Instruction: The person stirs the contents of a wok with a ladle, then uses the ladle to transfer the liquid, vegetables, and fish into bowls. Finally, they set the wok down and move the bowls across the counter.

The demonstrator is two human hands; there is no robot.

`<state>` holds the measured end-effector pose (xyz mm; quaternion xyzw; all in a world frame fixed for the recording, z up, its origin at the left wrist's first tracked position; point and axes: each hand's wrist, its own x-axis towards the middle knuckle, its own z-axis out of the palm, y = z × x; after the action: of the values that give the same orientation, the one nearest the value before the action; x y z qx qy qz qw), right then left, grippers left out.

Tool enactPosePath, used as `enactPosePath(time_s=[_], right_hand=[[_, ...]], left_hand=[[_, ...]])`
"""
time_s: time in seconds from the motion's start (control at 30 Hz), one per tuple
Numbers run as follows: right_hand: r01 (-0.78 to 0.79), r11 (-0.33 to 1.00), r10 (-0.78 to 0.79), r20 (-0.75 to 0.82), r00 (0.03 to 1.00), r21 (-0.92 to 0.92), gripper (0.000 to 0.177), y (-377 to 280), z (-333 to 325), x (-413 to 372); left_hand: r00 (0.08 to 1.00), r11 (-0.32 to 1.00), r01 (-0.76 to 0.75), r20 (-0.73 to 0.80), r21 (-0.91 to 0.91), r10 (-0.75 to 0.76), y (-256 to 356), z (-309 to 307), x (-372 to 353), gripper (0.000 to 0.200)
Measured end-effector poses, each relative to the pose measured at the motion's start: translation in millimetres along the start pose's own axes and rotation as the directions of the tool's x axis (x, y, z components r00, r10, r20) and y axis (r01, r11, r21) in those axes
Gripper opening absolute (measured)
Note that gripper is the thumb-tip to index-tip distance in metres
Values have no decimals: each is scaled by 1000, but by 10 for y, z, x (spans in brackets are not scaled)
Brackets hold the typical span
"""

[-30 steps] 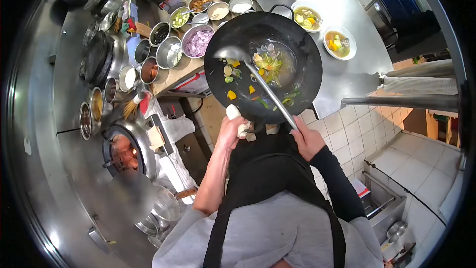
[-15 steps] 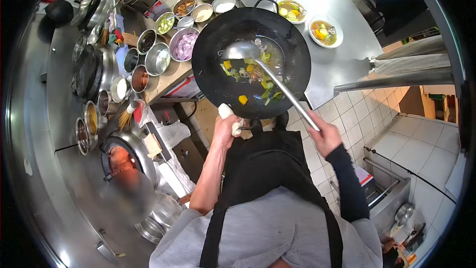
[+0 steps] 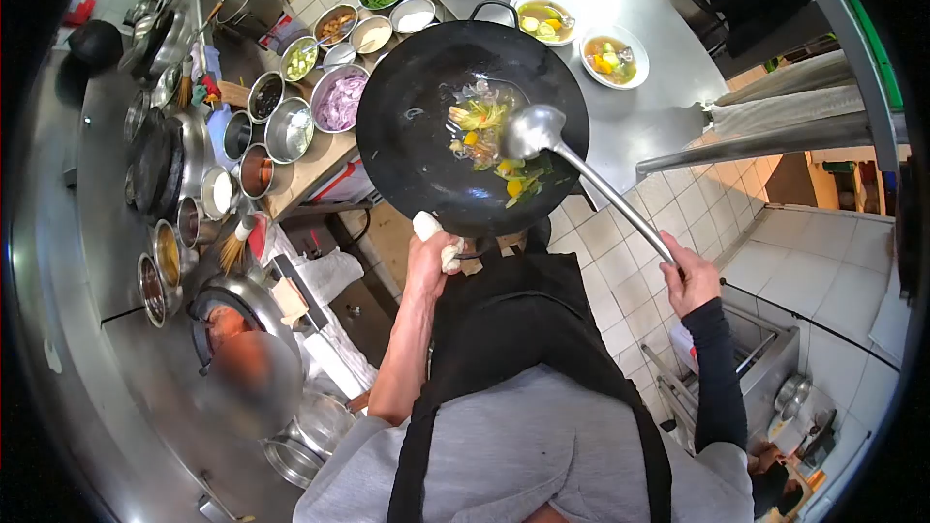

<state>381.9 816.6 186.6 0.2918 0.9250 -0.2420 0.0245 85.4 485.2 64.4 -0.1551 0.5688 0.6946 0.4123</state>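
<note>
Left hand [image 3: 428, 260]: closed in a fist around the near handle of the round black wok [image 3: 412, 145], with a folded white cloth [image 3: 426, 228] bunched between palm and handle.
Right hand [image 3: 690, 276]: fingers curled tight around the far end of the long-handled steel ladle [image 3: 605, 196], arm stretched out to the side in a black sleeve.
Wok: held up in front of the person's chest, resting on nothing, and seen over the near edge of the brushed steel counter [image 3: 659, 107].
Ladle: its bowl lies inside the wok on the right-hand side, touching the food.
Food: chopped yellow and green vegetables [image 3: 480, 121] gathered in a little broth around the middle of the wok (the rest of the pan is bare and dark).
Counter: two white bowls of soup [image 3: 610, 56] stand side by side just beyond the wok's far rim.
Beside the counter's left edge: a steel bowl of sliced purple onion [image 3: 339, 102] among a cluster of small steel ingredient bowls, close to the wok's left rim.
</note>
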Motion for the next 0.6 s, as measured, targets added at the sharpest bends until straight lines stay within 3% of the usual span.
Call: enactPosePath(time_s=[0.03, 0.17, 0.23, 0.3, 0.33, 0.37, 0.43, 0.53, 0.6], right_hand=[[-33, 992, 37, -29, 999, 126, 56, -86, 43, -4], [-41, 999, 41, -28, 999, 13, 51, -403, 118, 149], [-206, 950, 172, 158, 972, 235, 49, -447, 246, 183], [-412, 790, 263, 355, 897, 455, 50, -332, 363, 108], [-298, 829, 175, 286, 942, 474, 51, -372, 233, 18], [-326, 827, 184, 328, 927, 458, 49, -398, -2, -59], [-146, 882, 3, 304, 953, 449, 48, -282, -423, -245], [-321, 896, 127, 514, 848, 308, 48, -331, -919, -357], [-98, 976, 23, 353, 935, 195, 47, -266, -709, -284]], left_hand=[[1000, 1000, -4, -5, 3, 4, 3, 8, -14, 22], [1000, 1000, -19, -2, 8, 19, 16, 24, -51, 21], [1000, 1000, -11, 3, 9, 11, -29, -6, -31, 21], [1000, 1000, -11, -4, 2, 11, -34, -16, -27, 21], [1000, 1000, -17, -15, -7, 17, -18, 1, -23, 20], [1000, 1000, -20, -25, -15, 19, -8, 6, -25, 20], [1000, 1000, -14, -20, -2, 14, -6, -8, -29, 19], [1000, 1000, -21, -14, 13, 21, 3, 20, -39, 18], [1000, 1000, -27, -12, 16, 27, 1, 37, -38, 17]])
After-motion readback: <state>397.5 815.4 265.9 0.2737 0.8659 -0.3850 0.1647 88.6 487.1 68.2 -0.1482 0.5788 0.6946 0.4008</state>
